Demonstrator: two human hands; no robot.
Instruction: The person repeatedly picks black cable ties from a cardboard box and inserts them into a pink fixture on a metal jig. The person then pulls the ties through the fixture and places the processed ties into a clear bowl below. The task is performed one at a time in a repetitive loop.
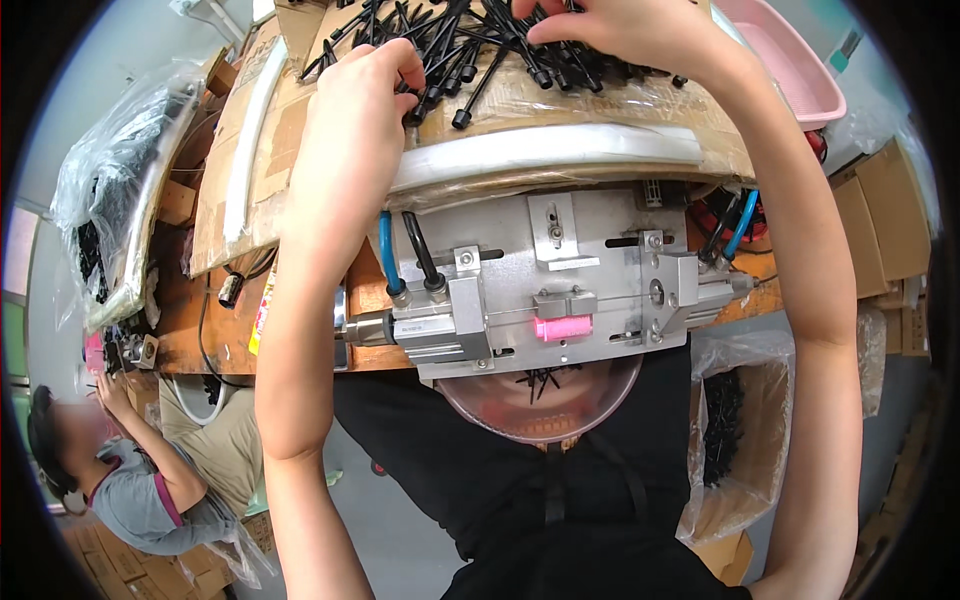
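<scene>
A heap of thin black plastic rods with capped ends (485,75) lies on the cardboard-covered bench top at the far side. My left hand (360,100) is at the heap's left edge, fingers curled round toward the thumb among the rods; whether a rod is in its grip is hidden. Over the heap's right part reaches my right hand (610,25), its thumb and a finger apart above the rods, with the upper fingers cut off by the picture's edge. Nearer me sits a metal clamping fixture (510,290) with a pink block (563,328) at its middle.
Below the fixture a clear bowl (540,428) holds a few black rods. A plastic-lined box (740,430) with black parts stands at the right. A pink basket (785,60) is at the far right. Another person (150,480) works at the left. Blue and black hoses run to the fixture.
</scene>
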